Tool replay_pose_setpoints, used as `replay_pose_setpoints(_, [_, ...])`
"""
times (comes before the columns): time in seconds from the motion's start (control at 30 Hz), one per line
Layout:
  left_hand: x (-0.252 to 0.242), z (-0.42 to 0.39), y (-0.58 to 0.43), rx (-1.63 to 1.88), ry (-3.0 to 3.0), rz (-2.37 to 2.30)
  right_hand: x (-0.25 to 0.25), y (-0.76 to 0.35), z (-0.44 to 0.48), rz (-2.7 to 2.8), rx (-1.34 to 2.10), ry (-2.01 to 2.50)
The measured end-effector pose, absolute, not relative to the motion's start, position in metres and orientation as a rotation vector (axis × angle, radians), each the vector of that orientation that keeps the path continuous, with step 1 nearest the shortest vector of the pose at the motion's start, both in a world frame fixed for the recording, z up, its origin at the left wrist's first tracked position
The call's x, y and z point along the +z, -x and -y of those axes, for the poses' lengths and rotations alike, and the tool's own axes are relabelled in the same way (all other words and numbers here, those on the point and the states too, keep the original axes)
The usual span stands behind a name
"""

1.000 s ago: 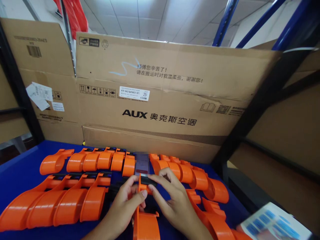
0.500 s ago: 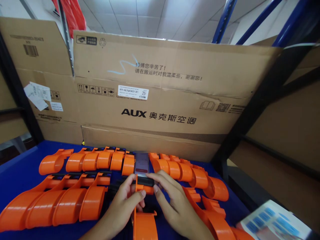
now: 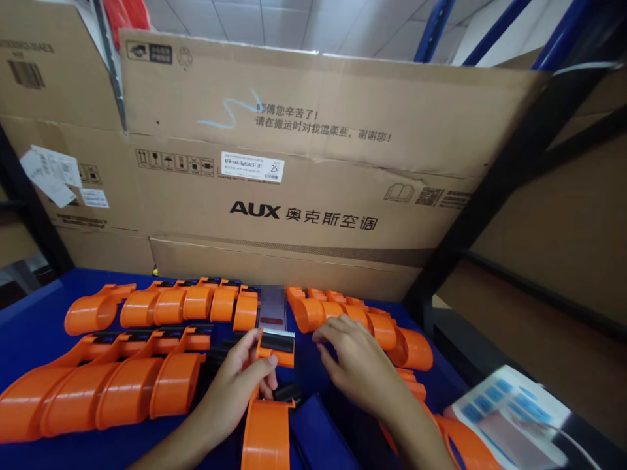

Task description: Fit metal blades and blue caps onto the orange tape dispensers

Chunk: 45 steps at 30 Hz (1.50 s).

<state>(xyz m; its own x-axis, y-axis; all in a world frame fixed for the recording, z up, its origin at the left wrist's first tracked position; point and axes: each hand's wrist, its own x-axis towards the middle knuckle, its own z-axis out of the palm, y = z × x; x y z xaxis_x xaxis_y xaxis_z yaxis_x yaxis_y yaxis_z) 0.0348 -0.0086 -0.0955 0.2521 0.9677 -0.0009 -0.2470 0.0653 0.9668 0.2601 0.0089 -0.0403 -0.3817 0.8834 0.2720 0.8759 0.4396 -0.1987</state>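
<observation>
In my left hand (image 3: 243, 369) I grip an orange tape dispenser (image 3: 267, 434), my thumb and fingers closed round its neck. Its head faces up, showing a black strip and a serrated metal edge. My right hand (image 3: 350, 356) is off to the right of that head, apart from it. Its fingers are bent with a gap to the thumb, and nothing shows between them. Just beyond it is a row of orange tape dispensers (image 3: 382, 329). Below the held head lies a black piece (image 3: 287, 391), partly hidden.
Several more orange dispensers (image 3: 130, 385) stand in rows at left on the blue surface (image 3: 39, 307). A phone-like slab (image 3: 272, 310) lies at the back middle. A white device with blue keys (image 3: 509, 411) sits front right. A cardboard wall (image 3: 304, 215) closes the back.
My right hand has let go of the dispenser's head and moved right. The head, tilted differently, now shows its serrated edge. The view has shifted slightly.
</observation>
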Motion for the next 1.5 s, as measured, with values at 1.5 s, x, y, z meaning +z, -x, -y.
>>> replay_pose_setpoints(1.5, [-0.092, 0.011, -0.035, 1.129, -1.140, -0.901, -0.066, -0.253, -0.012, 2.293, -0.003, 1.663])
